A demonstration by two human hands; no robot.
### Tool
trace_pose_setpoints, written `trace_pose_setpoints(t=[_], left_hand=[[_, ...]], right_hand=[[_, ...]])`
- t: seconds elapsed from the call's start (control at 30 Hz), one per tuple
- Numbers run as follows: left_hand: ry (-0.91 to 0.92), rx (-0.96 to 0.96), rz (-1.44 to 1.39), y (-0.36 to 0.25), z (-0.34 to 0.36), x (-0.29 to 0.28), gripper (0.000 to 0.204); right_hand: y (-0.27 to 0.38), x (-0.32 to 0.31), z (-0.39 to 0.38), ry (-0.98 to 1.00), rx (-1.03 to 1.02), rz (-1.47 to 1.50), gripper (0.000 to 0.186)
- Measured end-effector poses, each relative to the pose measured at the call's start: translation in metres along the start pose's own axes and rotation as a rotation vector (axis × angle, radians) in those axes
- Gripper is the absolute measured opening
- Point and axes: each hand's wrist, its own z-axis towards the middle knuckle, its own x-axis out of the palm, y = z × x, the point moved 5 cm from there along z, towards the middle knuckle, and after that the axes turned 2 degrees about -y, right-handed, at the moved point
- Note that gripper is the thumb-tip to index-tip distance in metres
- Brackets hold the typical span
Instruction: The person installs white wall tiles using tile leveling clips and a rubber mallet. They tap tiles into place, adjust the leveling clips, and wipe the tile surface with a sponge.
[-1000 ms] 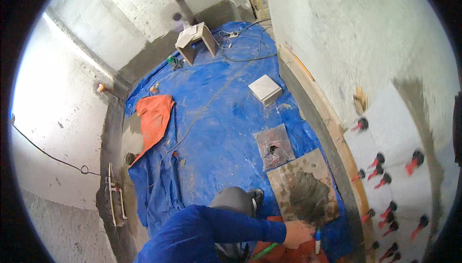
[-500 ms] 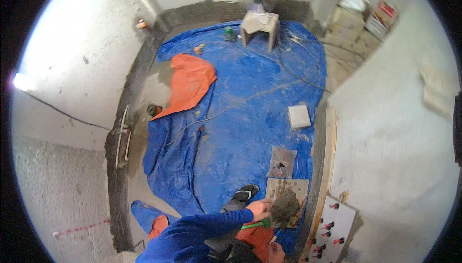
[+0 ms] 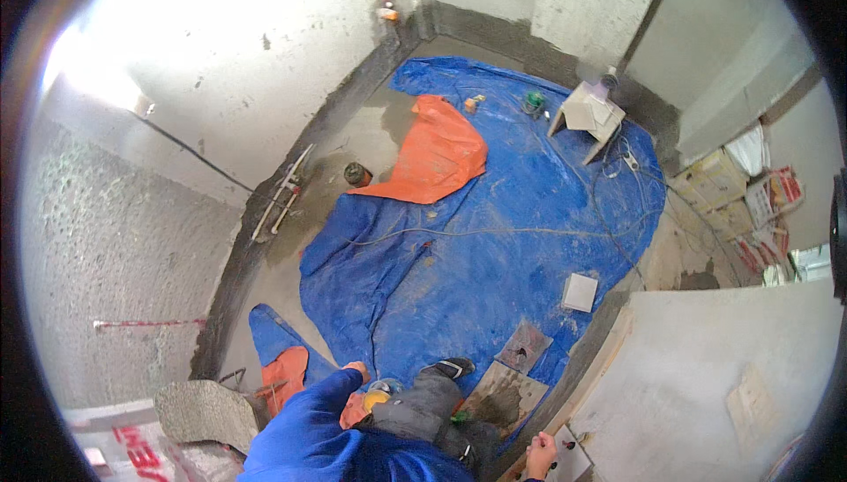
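Note:
My left hand reaches out past my blue sleeve, close beside a small round tub and a yellow item. Its fingers are too small and hidden to read. Low on the right, my right hand has its fingers curled in, next to a pale tile with dark clips on it. What it may hold cannot be made out. Between the hands lies a board with a dark wet patch, and a bit of green shows beside my leg.
A blue tarp covers much of the floor, with an orange sheet folded over it. A white box, a small stool, cables, and stacked cartons stand farther off. A curved grey slab is at left.
My left hand has gone from beside the mortar heap over to the left. The view has turned, and my right hand now appears farther right. The mortar heap no longer shows on the board.

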Motion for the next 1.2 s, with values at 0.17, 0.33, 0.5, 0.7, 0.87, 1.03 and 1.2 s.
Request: trace_pose_setpoints(t=[0.17,0.33,0.5,0.7,0.87,1.03,1.2], left_hand=[[-0.133,0.215,-0.446,-0.026,-0.04,-0.006,0.041],[-0.214,0.201,-0.501,-0.057,-0.054,-0.047,0.039],[-0.265,0.125,-0.582,-0.085,-0.05,-0.127,0.039],[-0.395,0.187,-0.618,-0.159,-0.045,-0.242,0.044],[-0.41,0.235,-0.76,-0.215,-0.036,-0.315,0.042],[-0.393,0.363,-0.728,-0.226,-0.008,-0.358,0.037],[-0.333,0.393,-0.306,-0.22,0.027,-0.378,0.028]], right_hand=[[0.042,-0.004,0.035,0.069,0.102,0.013,0.021],[0.064,-0.007,0.07,0.154,0.18,-0.012,0.02],[0.063,-0.012,0.127,0.296,0.18,0.022,0.022],[0.121,-0.034,0.181,0.226,0.181,0.147,0.01],[0.23,-0.054,0.228,0.141,0.044,0.151,0.015],[0.274,-0.057,0.238,0.095,-0.008,0.017,0.018],[0.289,-0.059,0.25,-0.014,-0.066,-0.275,0.025]])
